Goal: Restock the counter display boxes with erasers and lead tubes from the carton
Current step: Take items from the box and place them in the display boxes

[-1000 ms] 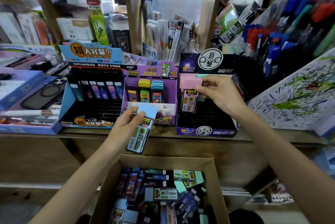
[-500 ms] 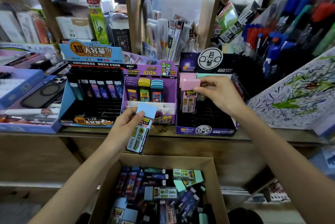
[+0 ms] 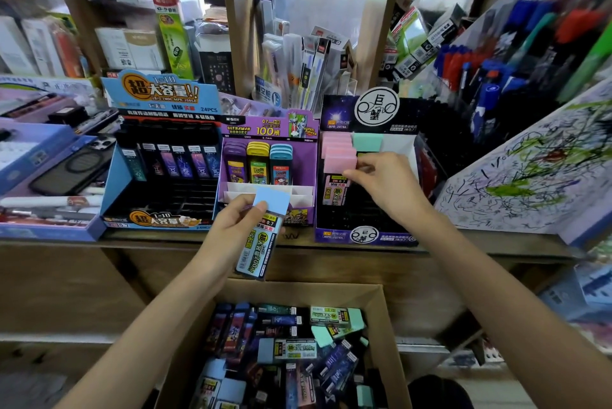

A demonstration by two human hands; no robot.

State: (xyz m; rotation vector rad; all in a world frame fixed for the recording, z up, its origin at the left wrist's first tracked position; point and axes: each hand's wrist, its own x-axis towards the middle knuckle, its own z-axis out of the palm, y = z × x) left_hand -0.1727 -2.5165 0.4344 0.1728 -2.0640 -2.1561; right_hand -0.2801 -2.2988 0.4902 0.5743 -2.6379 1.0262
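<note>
Carton [image 3: 298, 289]: below both our hands, loose tubes and erasers inside.
Surface [image 3: 463, 239]: carries the display boxes.
Dark box [image 3: 364, 233]: under our right hand [image 3: 387, 183]; pink and green caps at its back.
Right hand: pinches the front pink tube [image 3: 339, 170] in that box's left column.
Left hand [image 3: 228, 226]: grips a blue tube [image 3: 261, 243] above the carton, before the purple box [image 3: 228, 203].

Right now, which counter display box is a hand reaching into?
The dark right-hand box with the round white logo: the right hand pinches a pink pack inside it. No hand enters the blue box or purple box.
</note>
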